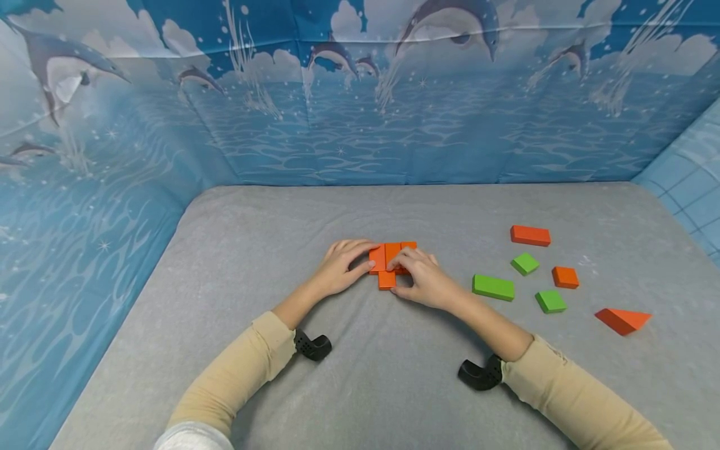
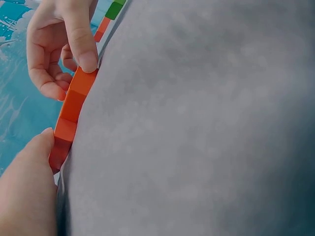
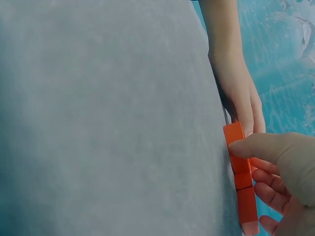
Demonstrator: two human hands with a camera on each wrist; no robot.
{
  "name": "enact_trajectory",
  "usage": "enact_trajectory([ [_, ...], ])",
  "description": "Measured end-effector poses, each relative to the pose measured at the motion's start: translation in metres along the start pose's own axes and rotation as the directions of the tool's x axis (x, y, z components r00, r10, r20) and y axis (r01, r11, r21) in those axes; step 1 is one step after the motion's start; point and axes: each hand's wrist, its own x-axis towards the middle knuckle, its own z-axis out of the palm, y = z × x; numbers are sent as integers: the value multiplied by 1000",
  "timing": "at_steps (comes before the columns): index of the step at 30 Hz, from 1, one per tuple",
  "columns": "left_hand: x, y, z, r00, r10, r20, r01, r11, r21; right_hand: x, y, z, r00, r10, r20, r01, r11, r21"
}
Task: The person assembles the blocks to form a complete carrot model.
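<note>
Several orange blocks (image 1: 377,259) lie side by side in a flat group at the middle of the grey surface. A small orange block (image 1: 387,280) sticks out from the group's near side. My left hand (image 1: 341,267) holds the leftmost block, thumb on its left side and fingers at its far end. My right hand (image 1: 425,279) pinches the small near block, its thumb at the right side and a fingertip on top of the group. In the left wrist view the right thumb (image 2: 81,42) presses an orange face. The right hand partly hides the group's right part.
To the right lie a long orange block (image 1: 530,235), a small orange block (image 1: 565,277), an orange triangular block (image 1: 623,320), a long green block (image 1: 493,287) and two small green blocks (image 1: 525,264). A blue dolphin-print curtain (image 1: 360,137) hangs behind and at the left.
</note>
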Motion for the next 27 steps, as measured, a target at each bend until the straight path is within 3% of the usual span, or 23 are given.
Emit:
enact_trajectory([
  [9,1,0,1,1000,-8,3,8,1000,-8,0,-1,-3,1000,-12,-13,12,1000,15],
  [14,1,0,1,1000,-7,2,7,1000,-11,-8,6,-23,994,-37,-100,48,992,114],
  [20,0,1,0,1000,-3,1,3,1000,-15,-44,38,-63,968,7,-252,20,994,106],
  [27,-1,0,0,1000,-4,3,4,1000,-10,-98,77,-103,921,184,-342,-165,983,86],
])
